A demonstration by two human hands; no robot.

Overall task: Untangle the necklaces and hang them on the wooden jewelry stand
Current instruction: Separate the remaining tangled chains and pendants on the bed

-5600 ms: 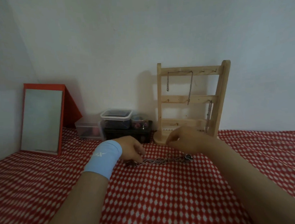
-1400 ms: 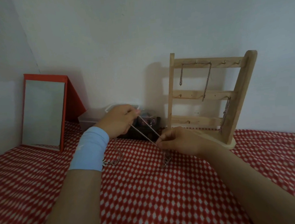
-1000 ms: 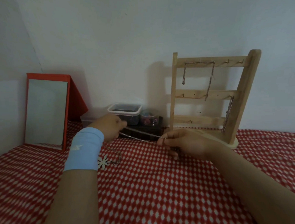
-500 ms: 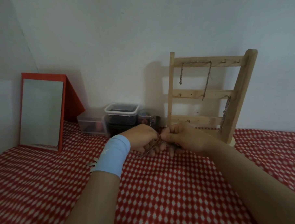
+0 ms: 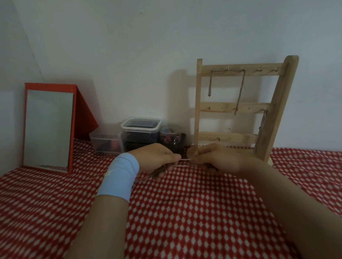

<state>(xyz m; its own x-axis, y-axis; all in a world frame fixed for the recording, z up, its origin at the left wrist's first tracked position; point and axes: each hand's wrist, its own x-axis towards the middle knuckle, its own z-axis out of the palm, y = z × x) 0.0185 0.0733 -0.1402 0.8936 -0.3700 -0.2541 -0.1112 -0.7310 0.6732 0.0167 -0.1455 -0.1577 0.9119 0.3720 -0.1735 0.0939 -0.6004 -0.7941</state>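
Observation:
A silver chain necklace (image 5: 184,161) is stretched in a short span between my two hands, low over the red checked cloth. My left hand (image 5: 155,158), with a light blue wristband, pinches its left part; more chain trails under that hand. My right hand (image 5: 216,157) pinches the right part, fingers curled round it. Behind my right hand stands the wooden jewelry stand (image 5: 277,105). One chain (image 5: 241,91) hangs from its top bar, another chain (image 5: 261,127) from the middle bar at the right.
A red-framed mirror (image 5: 48,127) leans at the left. Clear plastic boxes (image 5: 140,130) and a small jar (image 5: 169,136) sit against the wall left of the stand. The red checked cloth (image 5: 189,216) covers the whole surface.
My hands came together from a wide stretch of the chain, then parted slightly, so a short length now shows between them. The flower pendant seen a second ago is hidden.

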